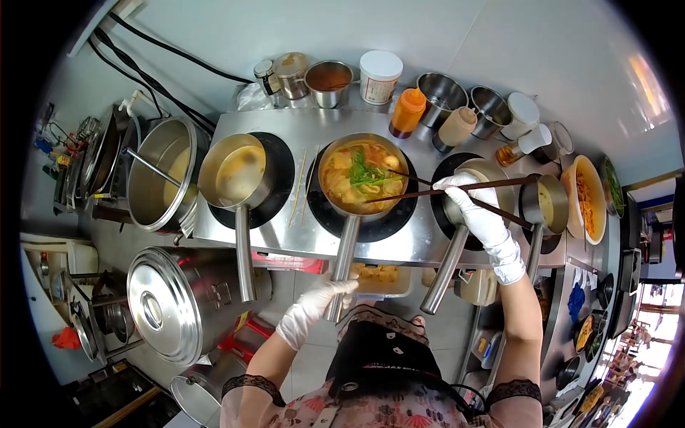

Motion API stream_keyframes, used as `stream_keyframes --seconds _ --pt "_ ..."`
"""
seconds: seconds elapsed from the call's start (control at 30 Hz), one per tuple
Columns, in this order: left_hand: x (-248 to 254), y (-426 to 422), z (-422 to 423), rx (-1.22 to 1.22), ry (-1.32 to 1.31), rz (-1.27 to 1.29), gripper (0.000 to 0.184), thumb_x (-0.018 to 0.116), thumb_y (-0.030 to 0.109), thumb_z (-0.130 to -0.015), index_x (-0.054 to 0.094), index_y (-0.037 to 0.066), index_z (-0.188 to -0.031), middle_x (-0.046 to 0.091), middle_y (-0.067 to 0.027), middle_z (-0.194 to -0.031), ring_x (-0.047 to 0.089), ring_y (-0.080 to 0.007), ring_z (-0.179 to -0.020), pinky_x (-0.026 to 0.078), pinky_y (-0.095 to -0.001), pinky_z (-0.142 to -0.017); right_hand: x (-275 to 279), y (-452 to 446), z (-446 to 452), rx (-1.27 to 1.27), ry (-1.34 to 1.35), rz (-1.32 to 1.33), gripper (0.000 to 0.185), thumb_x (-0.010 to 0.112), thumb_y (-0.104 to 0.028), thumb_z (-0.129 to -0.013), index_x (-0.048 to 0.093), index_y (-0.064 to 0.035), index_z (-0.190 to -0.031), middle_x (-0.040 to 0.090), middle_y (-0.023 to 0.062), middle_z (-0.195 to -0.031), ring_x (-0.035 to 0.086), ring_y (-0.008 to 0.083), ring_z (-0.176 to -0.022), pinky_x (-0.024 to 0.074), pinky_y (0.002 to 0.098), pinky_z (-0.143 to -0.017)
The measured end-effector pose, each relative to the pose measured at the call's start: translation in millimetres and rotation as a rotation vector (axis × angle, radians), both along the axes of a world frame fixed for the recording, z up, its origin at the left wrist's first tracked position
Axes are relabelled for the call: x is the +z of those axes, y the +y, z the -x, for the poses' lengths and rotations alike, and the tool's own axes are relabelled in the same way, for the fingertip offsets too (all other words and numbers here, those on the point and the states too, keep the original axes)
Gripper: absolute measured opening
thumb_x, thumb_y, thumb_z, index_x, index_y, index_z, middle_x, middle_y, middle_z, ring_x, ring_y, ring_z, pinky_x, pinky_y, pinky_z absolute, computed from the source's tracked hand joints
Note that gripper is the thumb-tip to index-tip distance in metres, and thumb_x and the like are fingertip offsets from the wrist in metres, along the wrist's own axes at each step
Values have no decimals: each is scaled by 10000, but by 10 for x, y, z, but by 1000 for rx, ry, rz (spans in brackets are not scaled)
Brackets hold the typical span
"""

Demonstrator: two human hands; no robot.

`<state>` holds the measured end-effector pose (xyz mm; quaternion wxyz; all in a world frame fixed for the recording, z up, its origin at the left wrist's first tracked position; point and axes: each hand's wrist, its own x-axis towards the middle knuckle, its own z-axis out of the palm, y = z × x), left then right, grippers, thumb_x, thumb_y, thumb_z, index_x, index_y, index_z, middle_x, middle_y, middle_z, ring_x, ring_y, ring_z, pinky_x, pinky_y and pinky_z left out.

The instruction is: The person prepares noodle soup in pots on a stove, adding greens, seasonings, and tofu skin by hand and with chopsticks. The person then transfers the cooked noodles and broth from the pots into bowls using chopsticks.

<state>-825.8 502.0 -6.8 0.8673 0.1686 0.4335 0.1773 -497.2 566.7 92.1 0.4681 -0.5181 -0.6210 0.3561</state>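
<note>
My left hand (318, 304), in a white glove, is wrapped round the end of the long handle of a steel saucepan (349, 235). That pan sits on the middle black burner and holds orange-yellow soup (346, 189) topped with green leaves (369, 173). A pair of long dark chopsticks (446, 190) is held in my gloved right hand (472, 203), above another saucepan (455, 253) to the right. The chopstick tips reach into the soup beside the leaves.
At the left stand a pan of cloudy broth (240, 175), a deep pot (161, 175) and a big lidded pot (165, 305). Sauce bottles (408, 112) and steel containers line the back wall. A small pan (545, 207) and an orange bowl (584, 200) are at the right.
</note>
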Motion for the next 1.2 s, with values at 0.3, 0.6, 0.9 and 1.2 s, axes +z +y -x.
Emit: stream_keyframes --seconds 0.3,0.6,0.9,1.2 --pt "48 -39 25 -125 140 -171 235 683 15 -803 514 20 -966 509 -30 -658 505 -124 -505 409 -268 -454 6 -443 157 -106 -236 -242 80 676 9 -802 664 -2 -880 687 127 -925 670 226 -846 526 292 -756" --pt "1070 -197 -147 -283 261 -305 276 656 3 -792 516 8 -1030 518 -44 -619 513 -140 -495 420 -269 -469 -43 -1184 -157 -708 696 -189 197 508 -116 -962 588 52 -1029 645 165 -1013 677 253 -802 594 350 -705" --pt "1601 -733 -898 -549 249 -293 329 681 -31 -739 513 -28 -1021 522 -66 -628 517 -146 -471 416 -275 -441 250 -2315 -664 -941 971 -318 233 500 -161 -964 586 51 -1007 648 173 -950 674 265 -784 599 358 -644" --pt "1742 -1771 -2010 -869 55 -285 313 689 24 -759 533 -35 -1024 530 -60 -658 517 -146 -467 412 -261 -454 1632 -5075 -1396 -1045 223 -457 172 552 -105 -925 608 57 -933 657 162 -913 663 238 -831 546 349 -786"
